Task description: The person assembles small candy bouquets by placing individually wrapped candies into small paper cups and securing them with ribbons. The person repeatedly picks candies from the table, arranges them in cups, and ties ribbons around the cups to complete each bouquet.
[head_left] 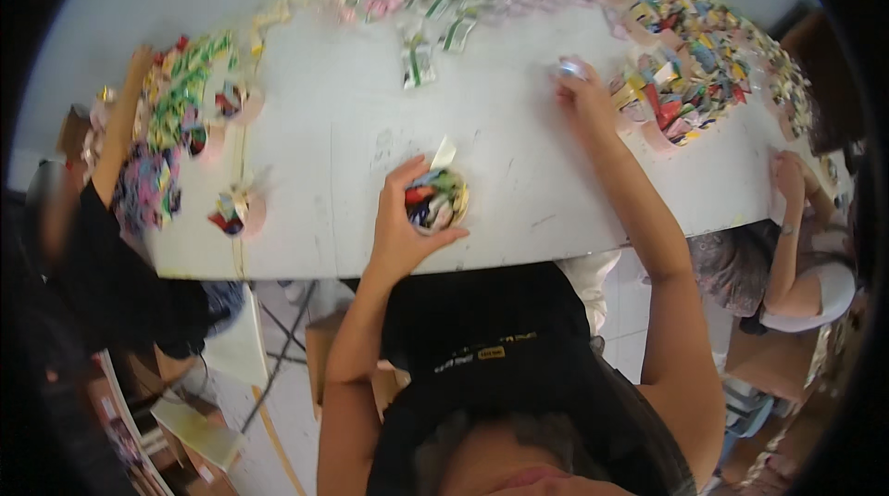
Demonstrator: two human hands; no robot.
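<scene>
Near the table's front edge, my left hand [398, 226] curls around a round tub [468, 203] filled with small colourful wrapped packets [435, 198]. A pale strip [444, 152] sticks up from its far side. Out to the right, my right hand [585, 100] is raised over the table with its fingers closed on a small shiny piece [573, 69]; motion blur hides what kind it is. That hand is closest to a pink tub [659, 137] heaped with packets at the edge of the big pile.
A long pile of mixed packets [701, 42] lines the right side of the white table [306, 149]. Green-and-white packets [419, 64] lie at the back. Several filled pink tubs [252, 215] stand left. Co-workers' arms [125, 125] reach in at left and right [789, 190].
</scene>
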